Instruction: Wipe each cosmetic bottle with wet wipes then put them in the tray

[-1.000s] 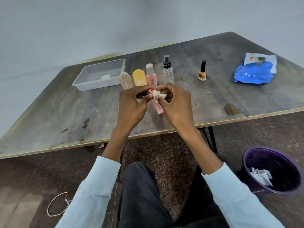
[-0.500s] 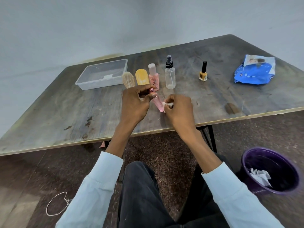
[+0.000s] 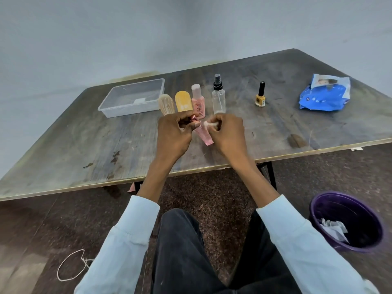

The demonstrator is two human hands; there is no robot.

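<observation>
Pink tube [image 3: 204, 135]: we find it held above the near part of the table [image 3: 84, 141], tilted, with its lower end pointing toward the person and its upper end inside the left hand [image 3: 172, 135]. The fingers of that hand are curled round the upper end, with the thumb laid across it. The right hand [image 3: 228, 134] sits just beside the tube, its fingers curled and pinching a small wad of wet wipe [image 3: 210, 124] close against the tube's upper part; we cannot tell whether wipe and tube touch.

On the table behind the hands we note a row, left to right: a pale ribbed bottle [image 3: 166, 103], a yellow bottle [image 3: 183, 101], a pink bottle [image 3: 198, 101] with a pink cap, and a clear spray bottle [image 3: 218, 96] with a black pump, all upright. The lower parts of the first three are hidden by the left hand. A yellow nail polish [image 3: 260, 95] with a black cap stands apart to the right. The clear tray [image 3: 114, 103] lies at the left end of the row, just beside the ribbed bottle. A blue wet wipes pack [image 3: 324, 95] lies near the right edge of the table.

On the floor to the right, a purple bin [image 3: 318, 211] holds crumpled white wipes [image 3: 334, 229].
</observation>
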